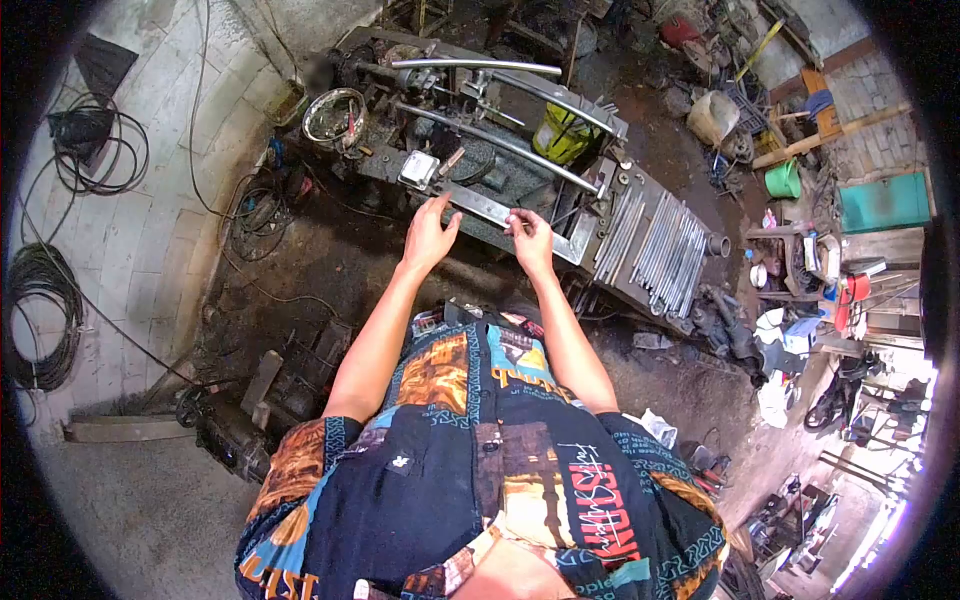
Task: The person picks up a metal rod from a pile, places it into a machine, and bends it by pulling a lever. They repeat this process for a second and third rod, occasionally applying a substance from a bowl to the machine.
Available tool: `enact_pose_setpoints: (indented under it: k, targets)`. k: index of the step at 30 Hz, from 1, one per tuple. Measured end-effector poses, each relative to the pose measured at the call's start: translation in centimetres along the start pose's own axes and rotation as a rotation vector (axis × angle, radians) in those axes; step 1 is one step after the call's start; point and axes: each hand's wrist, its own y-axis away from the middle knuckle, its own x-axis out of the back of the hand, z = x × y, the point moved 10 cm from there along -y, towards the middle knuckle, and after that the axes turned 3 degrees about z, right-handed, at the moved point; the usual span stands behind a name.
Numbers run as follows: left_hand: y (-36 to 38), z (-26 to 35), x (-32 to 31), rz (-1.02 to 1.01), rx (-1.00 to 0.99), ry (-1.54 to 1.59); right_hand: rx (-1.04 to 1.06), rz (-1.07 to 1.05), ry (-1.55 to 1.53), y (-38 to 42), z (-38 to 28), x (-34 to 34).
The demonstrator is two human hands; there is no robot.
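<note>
Both my hands reach to the near edge of a long metal machine bench. My left hand (431, 236) rests at the left part of a flat metal bar (480, 206), its fingers stretched forward and the thumb apart. Near the bar's right end is my right hand (531, 241), with thumb and fingers pinched together; what is between the fingertips is too small to make out. A white square box (418, 169) sits just beyond my left hand. Long shiny curved rods (500, 140) run across the bench behind the bar.
Many metal rods (665, 250) lie side by side on the bench's right part. A yellow container (563, 133) stands behind the bench, and a round basin (335, 117) sits at its left end. Cables (45, 310) coil on the left; a green bucket (783, 180) is far right.
</note>
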Motion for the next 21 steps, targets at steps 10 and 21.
enact_pose_setpoints:
  k: [10, 21]
  targets:
    - [0.1, -2.9, 3.0, 0.108, 0.105, 0.097, -0.036, -0.043, 0.1, -3.1, -4.3, 0.1]
    - [-5.6, -5.7, 4.3, 0.151, 0.197, 0.016, 0.114, -0.194, 0.204, -13.6, -9.8, -6.1]
